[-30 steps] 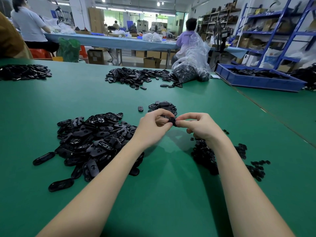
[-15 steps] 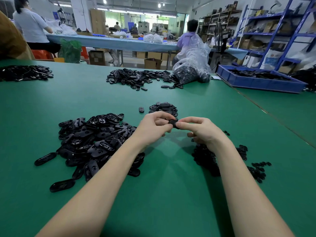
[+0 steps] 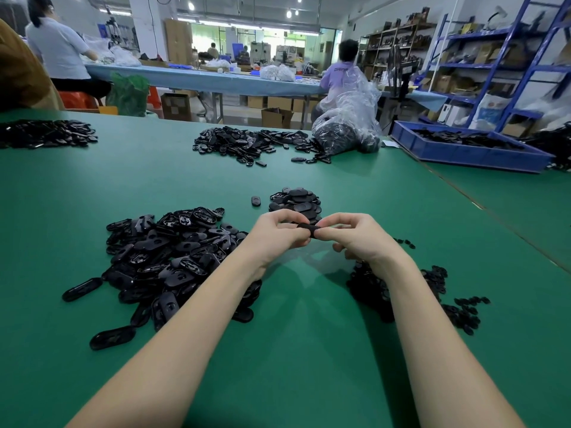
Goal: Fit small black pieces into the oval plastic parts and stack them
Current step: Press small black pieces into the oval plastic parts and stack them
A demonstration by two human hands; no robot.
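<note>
Both hands meet above the green table (image 3: 309,350) and pinch one black oval plastic part (image 3: 309,229) between them. My left hand (image 3: 278,234) holds its left end, my right hand (image 3: 358,236) its right end; fingers hide most of it. A large heap of loose oval parts (image 3: 167,254) lies to the left. A pile of small black pieces (image 3: 411,291) lies under my right forearm. Just beyond the hands sits a low stack of oval parts (image 3: 296,202), with a single part (image 3: 255,200) beside it.
Farther back lie another heap of black parts (image 3: 250,145), a clear plastic bag of parts (image 3: 349,125) and a blue tray (image 3: 469,151) at the right. A further pile (image 3: 46,134) lies at the far left. People sit at benches behind.
The hands have stayed together on the part, sinking slightly toward me. The fingers have shifted their hold and more of the part now shows between them.
</note>
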